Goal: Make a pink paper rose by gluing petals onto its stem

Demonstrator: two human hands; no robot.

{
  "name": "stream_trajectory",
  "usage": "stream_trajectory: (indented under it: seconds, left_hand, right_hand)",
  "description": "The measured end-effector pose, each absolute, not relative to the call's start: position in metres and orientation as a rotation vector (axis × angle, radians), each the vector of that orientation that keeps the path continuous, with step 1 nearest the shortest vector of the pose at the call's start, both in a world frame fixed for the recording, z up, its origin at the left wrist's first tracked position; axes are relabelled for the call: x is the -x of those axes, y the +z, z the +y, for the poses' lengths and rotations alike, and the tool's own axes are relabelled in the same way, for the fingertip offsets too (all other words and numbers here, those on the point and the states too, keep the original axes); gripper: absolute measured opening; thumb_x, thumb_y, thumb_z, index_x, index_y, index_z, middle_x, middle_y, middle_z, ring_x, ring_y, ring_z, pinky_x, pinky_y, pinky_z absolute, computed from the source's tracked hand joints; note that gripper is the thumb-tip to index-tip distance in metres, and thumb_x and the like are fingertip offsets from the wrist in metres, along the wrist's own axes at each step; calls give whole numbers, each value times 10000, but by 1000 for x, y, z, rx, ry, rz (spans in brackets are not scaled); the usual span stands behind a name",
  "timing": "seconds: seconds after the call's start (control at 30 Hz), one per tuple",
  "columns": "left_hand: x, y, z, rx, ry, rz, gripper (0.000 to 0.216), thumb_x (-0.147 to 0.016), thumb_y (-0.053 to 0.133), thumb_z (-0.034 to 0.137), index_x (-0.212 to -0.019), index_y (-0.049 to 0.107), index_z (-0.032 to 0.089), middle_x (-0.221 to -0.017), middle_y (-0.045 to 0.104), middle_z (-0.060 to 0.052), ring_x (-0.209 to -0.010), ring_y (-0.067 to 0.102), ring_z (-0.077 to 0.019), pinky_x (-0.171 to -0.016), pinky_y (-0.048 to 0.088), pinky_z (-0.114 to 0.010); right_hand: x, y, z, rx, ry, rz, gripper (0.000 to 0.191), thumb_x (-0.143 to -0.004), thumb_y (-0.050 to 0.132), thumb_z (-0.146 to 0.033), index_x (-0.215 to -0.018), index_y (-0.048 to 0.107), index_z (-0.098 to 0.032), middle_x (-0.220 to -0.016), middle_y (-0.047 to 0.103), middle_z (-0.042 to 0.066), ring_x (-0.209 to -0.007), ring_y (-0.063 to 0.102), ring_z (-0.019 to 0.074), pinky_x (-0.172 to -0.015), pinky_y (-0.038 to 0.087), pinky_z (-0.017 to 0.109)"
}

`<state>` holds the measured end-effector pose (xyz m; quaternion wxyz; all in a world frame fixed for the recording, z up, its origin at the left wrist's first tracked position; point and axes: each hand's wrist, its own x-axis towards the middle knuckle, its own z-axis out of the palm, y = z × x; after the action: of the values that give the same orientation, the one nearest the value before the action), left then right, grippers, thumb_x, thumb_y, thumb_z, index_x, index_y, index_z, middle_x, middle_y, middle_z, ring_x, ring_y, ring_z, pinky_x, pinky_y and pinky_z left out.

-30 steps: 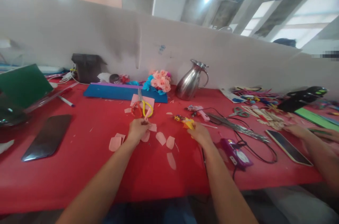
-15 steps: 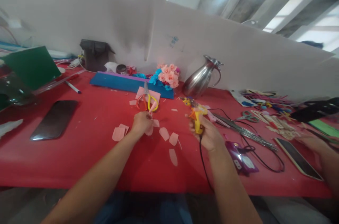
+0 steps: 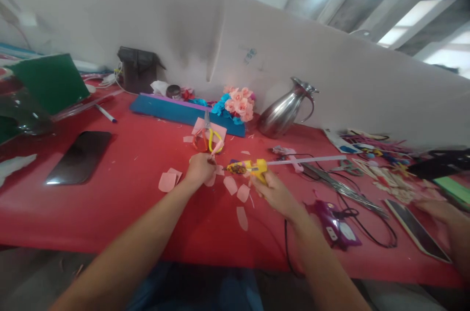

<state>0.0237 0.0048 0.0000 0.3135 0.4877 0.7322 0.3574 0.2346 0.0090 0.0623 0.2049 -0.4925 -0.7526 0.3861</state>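
Now the left hand rests low on the red counter, its fingers closed in a pinch on a small pink piece that sticks up just beyond the knuckles. How it is folded is too small to tell. The right hand is wrapped around the grip of a yellow glue gun. The gun lies almost level, with its nozzle pointing left and close to the pinched piece, though whether it touches cannot be told.

The work in hand looks like gluing, and it would go best with the left wrist kept planted on the counter so the piece stays still. The nozzle should meet the base of the piece rather than the fingertips, since hot glue that close to skin is the main risk. A light squeeze and a small dot seem enough, because a thin petal would likely soak or buckle under more.

The loose cut petals lie just near of the nozzle, within easy reach, and the scissors sit just beyond the left hand. The black cord trails off the near edge and needs slack. Another person's hand is well apart at the far right.
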Motion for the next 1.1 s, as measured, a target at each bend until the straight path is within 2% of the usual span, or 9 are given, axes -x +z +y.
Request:
stream_trajectory:
  seconds: [0.1, 0.2, 0.6, 0.87, 1.1]
  left_hand:
    - [-24, 3, 4, -1271, 916, 1927, 131, -609, 581, 147, -680, 690, 166, -686, 689, -44, -703, 616, -158, -628, 428, -226]
    - [-23, 5, 2, -1283, 897, 1916, 137, -610, 581, 159, -681, 698, 168, -674, 690, -43, -694, 614, -153, -628, 428, -223]
    - [-23, 5, 1, -1304, 874, 1909, 179, -610, 660, 325, -680, 716, 170, -620, 680, -50, -620, 608, -152, -576, 424, -220]
    - [-23, 8, -1, -1296, 865, 1895, 128, -619, 643, 262, -675, 706, 165, -626, 680, -47, -643, 612, -149, -561, 412, -203]
    - [-24, 8, -1, -1257, 892, 1870, 226, -630, 677, 365, -683, 694, 146, -590, 644, -43, -590, 582, -141, -561, 410, -222]
  right_hand:
    - [-231, 65, 7, 1398, 956, -2171, 307, -806, 499, -419, -1008, 532, -190, -849, 646, 27, -765, 600, 190, -676, 448, 282]
    - [-230, 65, 7, 1437, 873, -2253, 312, -820, 480, -416, -1035, 530, -196, -911, 667, 49, -839, 615, 227, -724, 453, 313]
    - [-227, 66, 10, 1487, 781, -2306, 308, -801, 515, -419, -1056, 560, -252, -903, 683, 47, -843, 619, 257, -680, 433, 301]
    - [-224, 63, 13, 1468, 770, -2305, 317, -806, 504, -434, -1050, 553, -237, -867, 683, 40, -807, 619, 238, -663, 426, 282]
    - [-220, 63, 14, 1465, 767, -2279, 355, -804, 515, -432, -1109, 533, -253, -932, 682, 43, -866, 619, 248, -702, 427, 291]
